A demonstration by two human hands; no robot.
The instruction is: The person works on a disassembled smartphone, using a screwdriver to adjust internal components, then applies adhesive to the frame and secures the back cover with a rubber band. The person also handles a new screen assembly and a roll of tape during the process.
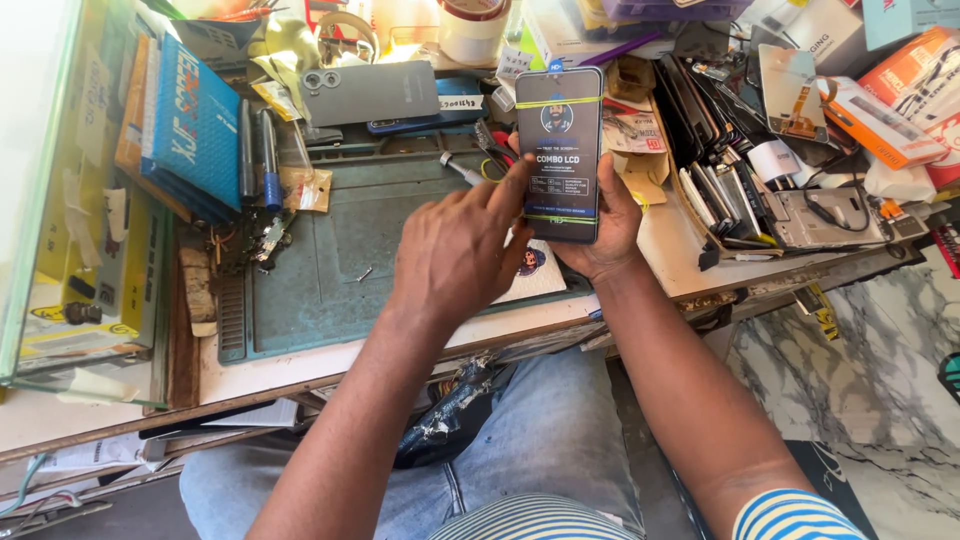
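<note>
Holding phone screen (558, 155) upright above green mat (330, 250), right hand (600, 225) grips it from behind. Left hand (455, 250) w/ fingers spread loose, fingertip touching screen's left edge. Grey phone (370, 93) lies beyond mat.

A single view, taken from a camera worn on the person's head. It looks steeply down and forward over the person's lap and forearms onto a cluttered workbench (300, 365), whose front edge runs at a slant across the middle of the picture. The camera sits close: the left hand (455, 250) and right hand (600, 225) fill the centre. Patterned floor (880, 370) shows at lower right. No second view shares the scene.
</note>
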